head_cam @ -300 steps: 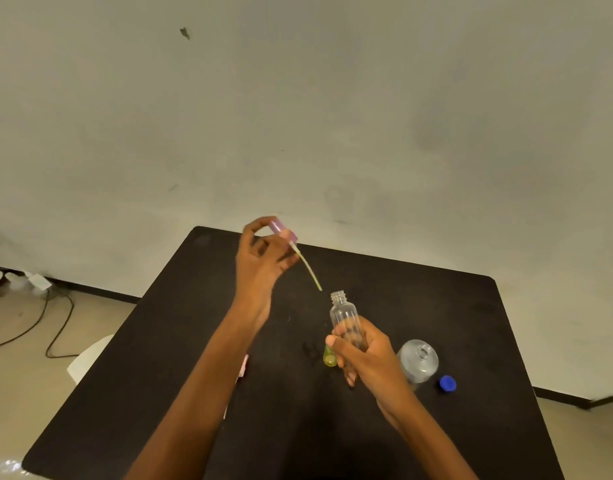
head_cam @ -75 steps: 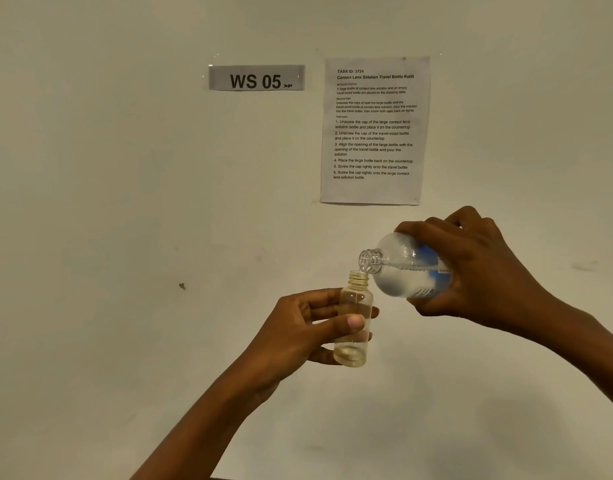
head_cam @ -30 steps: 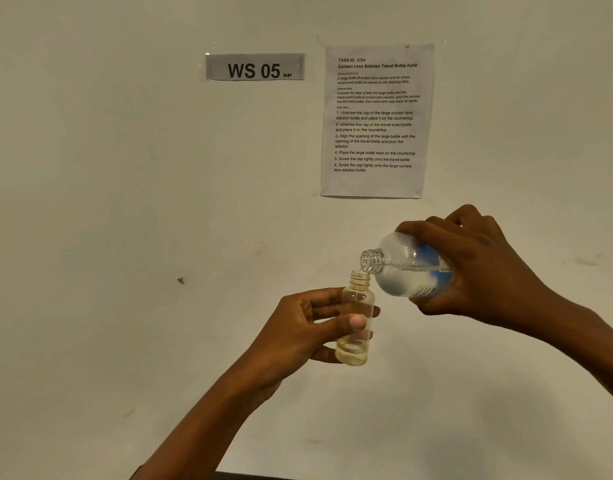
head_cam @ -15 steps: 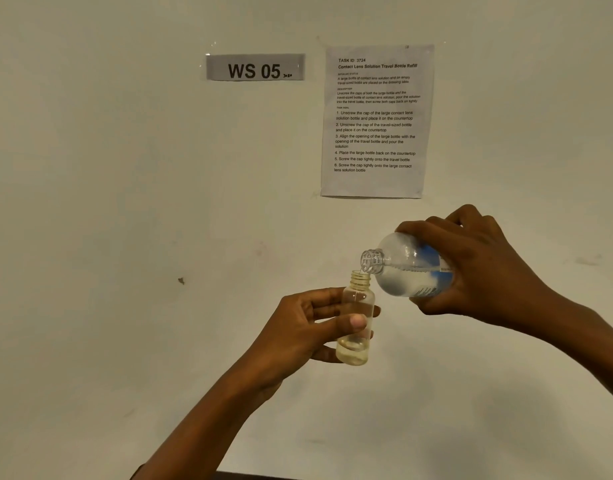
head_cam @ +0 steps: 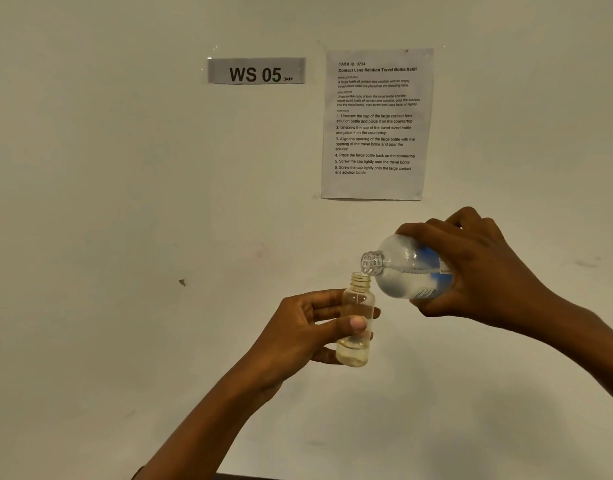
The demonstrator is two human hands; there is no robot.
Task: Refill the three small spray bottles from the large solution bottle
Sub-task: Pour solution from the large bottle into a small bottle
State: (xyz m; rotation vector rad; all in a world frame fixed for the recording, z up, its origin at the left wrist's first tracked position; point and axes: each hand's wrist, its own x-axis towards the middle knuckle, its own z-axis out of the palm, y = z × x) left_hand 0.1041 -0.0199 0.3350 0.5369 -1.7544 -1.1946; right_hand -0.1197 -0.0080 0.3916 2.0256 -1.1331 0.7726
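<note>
Head view: left hand (head_cam: 298,332) grip closed around the small clear plastic spray bottle (head_cam: 355,323), upright, uncapped, with shallow yellowish liquid. Right hand (head_cam: 478,268) grip closed around the large clear blue-labelled solution bottle (head_cam: 407,266), tilted, mouth just above the small neck. Behind: grey "WS 05" sign (head_cam: 256,71), white instruction sheet (head_cam: 376,124).

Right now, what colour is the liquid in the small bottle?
Pale yellow, pooled at the bottom of the small bottle; head view.

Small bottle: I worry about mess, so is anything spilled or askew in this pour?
Nothing stands out. The small bottle is upright in the left hand; the large bottle, tipped by the right hand, has its mouth right over the neck. No drips visible.
</note>
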